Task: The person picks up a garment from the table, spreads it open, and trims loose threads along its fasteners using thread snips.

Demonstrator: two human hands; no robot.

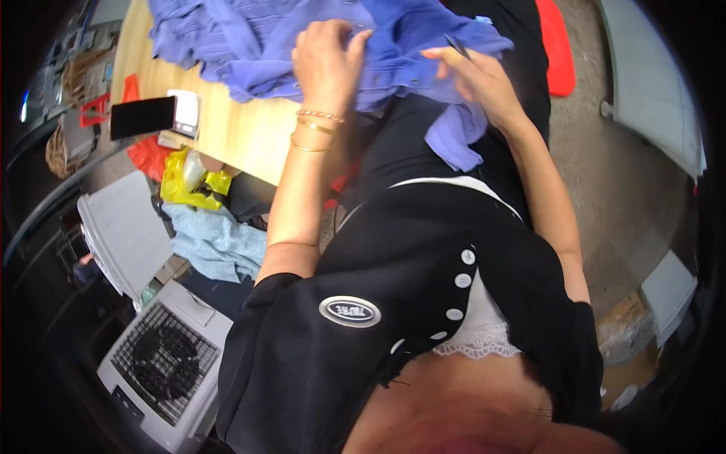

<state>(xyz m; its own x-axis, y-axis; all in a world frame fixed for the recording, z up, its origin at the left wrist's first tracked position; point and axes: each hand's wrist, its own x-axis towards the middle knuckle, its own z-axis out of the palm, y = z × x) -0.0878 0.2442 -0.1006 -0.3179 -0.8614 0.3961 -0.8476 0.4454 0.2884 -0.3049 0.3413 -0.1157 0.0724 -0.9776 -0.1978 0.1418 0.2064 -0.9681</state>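
Observation:
A purple-blue garment (pixel 257 38) lies bunched on a light wooden table (pixel 242 129), and part of it hangs down over my black-clothed lap. My left hand (pixel 327 57), with thin bracelets at the wrist, presses its curled fingers into the fabric and grips a fold. My right hand (pixel 475 76) pinches the cloth's edge and holds a thin dark tool (pixel 457 47) between thumb and fingers; I cannot tell what kind of tool it is.
On the table's left end stand a dark phone (pixel 142 116) and a small white device (pixel 184 110). Below the table lie a yellow bag (pixel 185 181), light blue cloth (pixel 215 242) and a white fan heater (pixel 162 363). A red object (pixel 556 45) rests on the floor.

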